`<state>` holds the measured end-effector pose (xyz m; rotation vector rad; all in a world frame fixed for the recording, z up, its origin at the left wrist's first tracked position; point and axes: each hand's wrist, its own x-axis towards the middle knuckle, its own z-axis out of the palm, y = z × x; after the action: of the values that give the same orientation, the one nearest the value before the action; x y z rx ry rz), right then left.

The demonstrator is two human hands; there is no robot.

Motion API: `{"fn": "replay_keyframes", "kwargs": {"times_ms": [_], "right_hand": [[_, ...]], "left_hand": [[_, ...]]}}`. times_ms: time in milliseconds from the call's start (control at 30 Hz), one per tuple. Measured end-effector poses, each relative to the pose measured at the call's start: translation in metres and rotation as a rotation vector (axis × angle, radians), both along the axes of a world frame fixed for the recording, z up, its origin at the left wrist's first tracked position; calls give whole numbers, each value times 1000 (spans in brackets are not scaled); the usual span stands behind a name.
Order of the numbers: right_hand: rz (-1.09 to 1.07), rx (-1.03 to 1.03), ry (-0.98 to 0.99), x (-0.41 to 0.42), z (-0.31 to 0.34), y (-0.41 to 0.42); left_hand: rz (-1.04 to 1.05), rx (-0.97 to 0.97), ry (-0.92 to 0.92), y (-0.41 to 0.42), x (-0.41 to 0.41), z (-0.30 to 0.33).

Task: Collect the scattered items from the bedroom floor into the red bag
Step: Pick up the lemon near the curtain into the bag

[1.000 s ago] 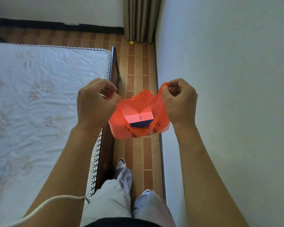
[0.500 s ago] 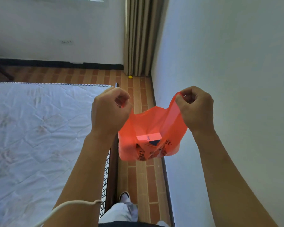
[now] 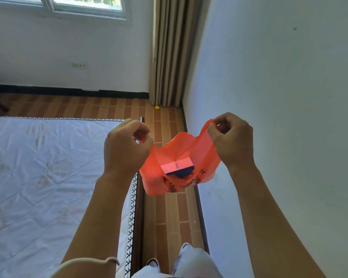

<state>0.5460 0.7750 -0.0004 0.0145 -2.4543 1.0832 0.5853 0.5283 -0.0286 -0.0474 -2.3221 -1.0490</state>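
Nearest, below the hands, are the person's pale trousers (image 3: 191,263) and two shoes (image 3: 153,262) on the brick-patterned floor (image 3: 169,213), with a white cord (image 3: 88,261) crossing the left forearm. The left hand (image 3: 125,149) is curled, thumb and fingers pinching the left handle of the red bag (image 3: 155,177). The right hand (image 3: 232,140) is curled too, pinching the right handle, which stands a little higher than the left. The bag hangs between the two hands with its mouth pulled wide, clear of the floor. Inside it lies a box (image 3: 178,167), pink on top and dark on its side, tilted. Dark print shows through the bag's lower front. Left of the left hand is a quilted white mattress (image 3: 48,177) on a dark bed frame (image 3: 139,217). Right of the right hand runs a white wall (image 3: 289,97). Beyond the hands, a small yellow ball (image 3: 157,107) lies on the floor at the foot of a tan curtain (image 3: 169,53), and a window (image 3: 84,5) sits high at far left.
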Motion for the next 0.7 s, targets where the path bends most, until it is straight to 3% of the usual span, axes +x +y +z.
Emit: {"fn": "replay_keyframes", "kwargs": {"times_ms": [433, 700], "right_hand": [[198, 346, 110, -124, -35, -16], [301, 337, 31, -245, -48, -11]], "left_hand": [[72, -125, -2, -24, -112, -27], [72, -143, -116, -17, -228, -39]]}}
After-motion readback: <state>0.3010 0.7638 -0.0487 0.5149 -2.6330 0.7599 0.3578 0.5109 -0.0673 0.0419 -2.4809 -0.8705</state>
